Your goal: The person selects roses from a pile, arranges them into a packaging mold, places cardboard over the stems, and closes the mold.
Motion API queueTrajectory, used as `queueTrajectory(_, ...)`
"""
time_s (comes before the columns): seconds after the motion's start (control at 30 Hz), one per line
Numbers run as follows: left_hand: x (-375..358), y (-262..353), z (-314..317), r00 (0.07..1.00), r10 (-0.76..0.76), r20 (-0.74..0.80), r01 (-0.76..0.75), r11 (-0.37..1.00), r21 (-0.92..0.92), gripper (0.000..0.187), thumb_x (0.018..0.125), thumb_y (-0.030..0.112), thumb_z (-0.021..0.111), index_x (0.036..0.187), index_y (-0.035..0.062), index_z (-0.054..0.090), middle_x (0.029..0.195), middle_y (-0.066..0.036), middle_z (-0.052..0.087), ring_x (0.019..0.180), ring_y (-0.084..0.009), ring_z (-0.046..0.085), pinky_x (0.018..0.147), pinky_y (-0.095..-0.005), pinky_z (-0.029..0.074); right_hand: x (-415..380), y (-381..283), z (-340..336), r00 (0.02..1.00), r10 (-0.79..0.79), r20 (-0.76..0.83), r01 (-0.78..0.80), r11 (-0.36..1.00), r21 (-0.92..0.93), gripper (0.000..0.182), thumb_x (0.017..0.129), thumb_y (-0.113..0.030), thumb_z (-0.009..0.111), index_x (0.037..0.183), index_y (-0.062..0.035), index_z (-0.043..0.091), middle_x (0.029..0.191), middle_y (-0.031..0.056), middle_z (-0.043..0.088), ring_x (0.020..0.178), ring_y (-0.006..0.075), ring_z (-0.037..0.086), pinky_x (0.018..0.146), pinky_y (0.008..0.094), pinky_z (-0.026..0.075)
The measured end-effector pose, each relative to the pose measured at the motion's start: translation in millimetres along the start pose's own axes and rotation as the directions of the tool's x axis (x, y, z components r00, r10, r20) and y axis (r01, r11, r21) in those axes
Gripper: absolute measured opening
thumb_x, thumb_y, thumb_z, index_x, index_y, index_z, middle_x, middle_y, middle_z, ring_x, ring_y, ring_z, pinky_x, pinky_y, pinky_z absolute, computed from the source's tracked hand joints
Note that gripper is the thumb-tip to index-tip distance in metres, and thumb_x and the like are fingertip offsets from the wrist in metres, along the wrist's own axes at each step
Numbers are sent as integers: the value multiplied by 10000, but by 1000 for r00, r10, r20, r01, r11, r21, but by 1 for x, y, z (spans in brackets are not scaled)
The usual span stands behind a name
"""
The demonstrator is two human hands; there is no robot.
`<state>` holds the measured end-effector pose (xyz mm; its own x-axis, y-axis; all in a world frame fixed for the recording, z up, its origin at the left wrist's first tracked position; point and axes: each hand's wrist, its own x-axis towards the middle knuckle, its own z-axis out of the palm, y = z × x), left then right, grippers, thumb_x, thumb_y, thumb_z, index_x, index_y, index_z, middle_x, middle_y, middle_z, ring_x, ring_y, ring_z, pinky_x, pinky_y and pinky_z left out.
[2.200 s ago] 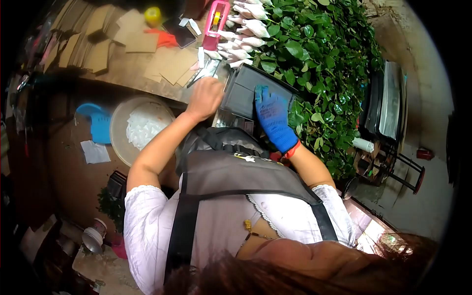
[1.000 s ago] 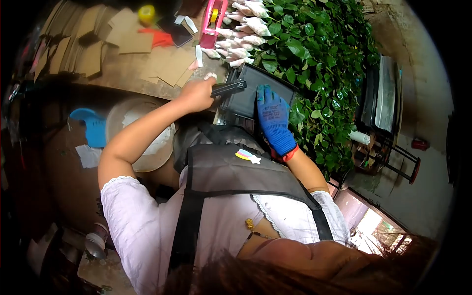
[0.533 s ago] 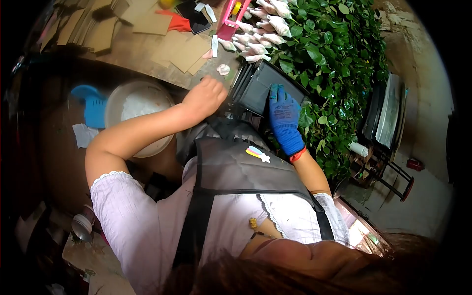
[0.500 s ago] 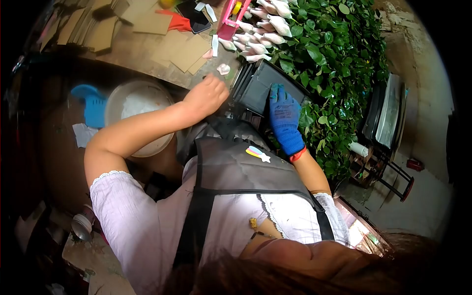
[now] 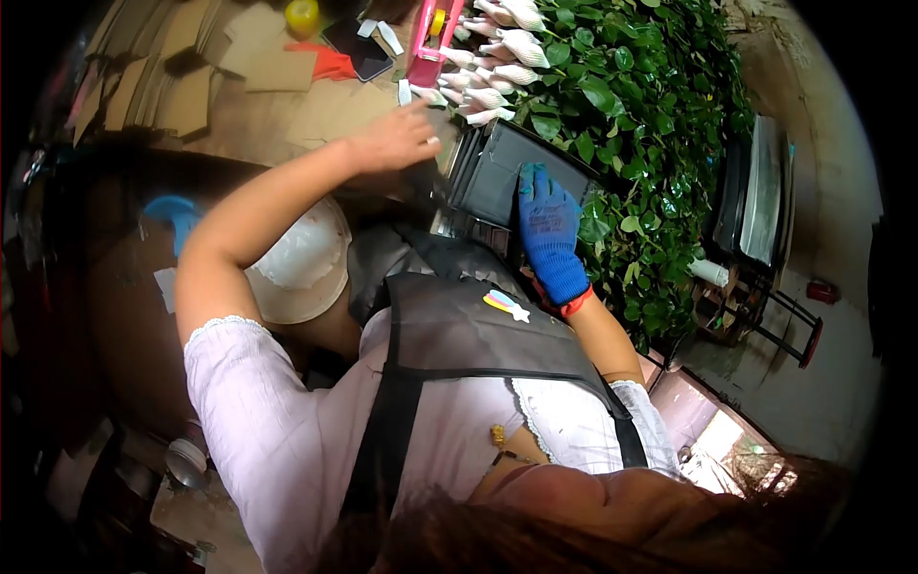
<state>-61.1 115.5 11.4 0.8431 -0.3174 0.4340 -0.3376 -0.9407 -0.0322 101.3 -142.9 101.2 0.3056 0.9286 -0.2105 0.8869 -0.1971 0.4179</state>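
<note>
— At the near edge of the surface [image 5: 287, 120], what is being handled?

— A dark box [image 5: 488, 172] is being held down beside the green foliage [image 5: 631, 96]. The right hand [image 5: 547, 225], in a blue glove, is being pressed flat on its side, fingers straight and together, with nothing gripped.

— And the left hand [image 5: 397, 139]?

— It is being stretched out over the surface just left of the box, arm nearly straight, palm down. The fingers are being kept loosely spread and nothing is seen in them. The pink tape dispenser [image 5: 426, 43] and the white-netted bundles [image 5: 497, 72] are lying just beyond its fingertips.

— Which step is judged to be in hand?

— Probably the box is being steadied while something on the surface is being reached for. Which item cannot be told.

— What is called for next?

— Likely the box is to be kept braced by the gloved palm, while the bare fingers are being closed around something small without the cardboard pieces [image 5: 277, 72] being disturbed.
</note>
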Motion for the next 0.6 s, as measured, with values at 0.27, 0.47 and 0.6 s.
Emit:
queueTrajectory(0.27,27,-33,43,929,-371,-11,371,928,32,152,815,139,574,954,80,587,925,-85,574,934,-272,560,822,-375,452,2,-5,2,997,64,34,-67,992,108,510,914,-136,534,1408,-31,467,1435,154,492,1148,264,566,923,375,475)
queueTrajectory(0.47,31,-39,32,944,-331,-11,331,944,-3,139,816,138,577,944,90,598,876,-74,580,886,-269,580,774,-382,463,1,-10,-2,995,88,48,-92,992,82,538,911,-135,532,1431,-32,444,1449,157,476,1188,266,542,953,373,458)
queueTrajectory(0.6,38,-34,37,775,-509,375,521,850,78,115,818,132,576,921,81,586,881,-101,605,888,-287,608,752,-405,470,1,-9,0,997,80,19,-82,994,75,547,892,-121,535,1428,-53,449,1406,136,523,1175,261,564,943,375,467)
